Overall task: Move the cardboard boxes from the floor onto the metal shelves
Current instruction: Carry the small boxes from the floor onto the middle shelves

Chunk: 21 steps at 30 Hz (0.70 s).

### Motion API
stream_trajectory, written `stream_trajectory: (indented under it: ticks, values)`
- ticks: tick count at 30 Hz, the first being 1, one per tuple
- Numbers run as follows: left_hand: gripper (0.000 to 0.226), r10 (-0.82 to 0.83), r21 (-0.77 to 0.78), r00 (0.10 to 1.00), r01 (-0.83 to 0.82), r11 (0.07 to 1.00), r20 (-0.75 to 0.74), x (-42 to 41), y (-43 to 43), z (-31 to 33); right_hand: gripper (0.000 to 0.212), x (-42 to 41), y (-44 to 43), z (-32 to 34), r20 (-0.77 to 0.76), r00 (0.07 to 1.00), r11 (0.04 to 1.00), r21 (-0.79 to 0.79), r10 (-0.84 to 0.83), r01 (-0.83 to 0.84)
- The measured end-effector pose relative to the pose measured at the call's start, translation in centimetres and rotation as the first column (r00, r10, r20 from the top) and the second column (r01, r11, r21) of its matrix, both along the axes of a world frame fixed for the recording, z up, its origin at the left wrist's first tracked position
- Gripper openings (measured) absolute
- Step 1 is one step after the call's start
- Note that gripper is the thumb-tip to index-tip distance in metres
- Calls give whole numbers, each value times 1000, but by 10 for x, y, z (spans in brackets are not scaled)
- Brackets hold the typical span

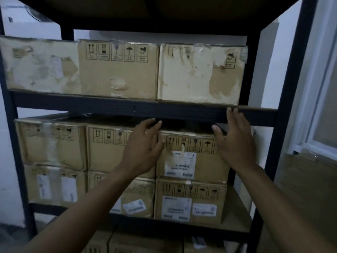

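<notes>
Both hands, left [144,145] and right [235,141], flank the upper right box [193,157] on the metal shelves [127,108], each grip open.

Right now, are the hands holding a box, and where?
Neither hand grips anything. The left hand lies open against the upper right box at its top left corner. The right hand is open at its top right corner.
</notes>
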<state>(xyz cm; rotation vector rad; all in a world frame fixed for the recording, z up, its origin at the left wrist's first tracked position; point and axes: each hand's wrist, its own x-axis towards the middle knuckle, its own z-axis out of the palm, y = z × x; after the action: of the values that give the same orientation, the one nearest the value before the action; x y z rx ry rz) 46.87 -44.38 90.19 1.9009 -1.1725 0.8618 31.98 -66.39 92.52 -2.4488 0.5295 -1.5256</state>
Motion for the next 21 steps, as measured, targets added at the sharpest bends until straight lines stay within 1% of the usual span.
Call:
stream_trajectory:
  ticks: [2,3,4,6,9,12,14,16,19,21]
  values:
    - [45,-150,-1,982,151,989,-114,-8,25,-20,71,-13,26,-21,-65,997,997,53,52,-48]
    - [42,-215,6,958,220,975,-189,-12,38,-30,73,-20,42,-31,-105,992,994,86,76,-67]
    - [38,-276,10,922,289,957,-271,-16,52,-39,74,-25,58,-41,-143,984,988,125,107,-89]
    - [29,-379,7,823,422,907,-424,-21,81,-56,76,-34,92,-60,-188,966,968,212,175,-134]
    - [23,-468,-30,690,544,838,-553,-33,119,-76,72,-44,142,-90,-160,956,933,308,246,-189]
    - [21,-495,-70,549,619,783,-674,-51,148,-87,68,-63,190,-121,-115,954,884,419,277,-206]
    - [21,-523,-113,459,665,738,-718,-67,163,-95,66,-85,218,-142,-64,953,820,529,295,-218]
    - [24,-543,-141,358,724,675,-759,-84,174,-109,62,-111,242,-168,-20,965,757,624,263,-194]
    - [35,-468,-17,287,839,544,-836,-117,176,-141,56,-164,278,-220,46,983,633,759,176,-149]
    - [37,-384,34,220,900,434,-897,-148,171,-168,46,-203,304,-250,3,994,616,785,106,-67]
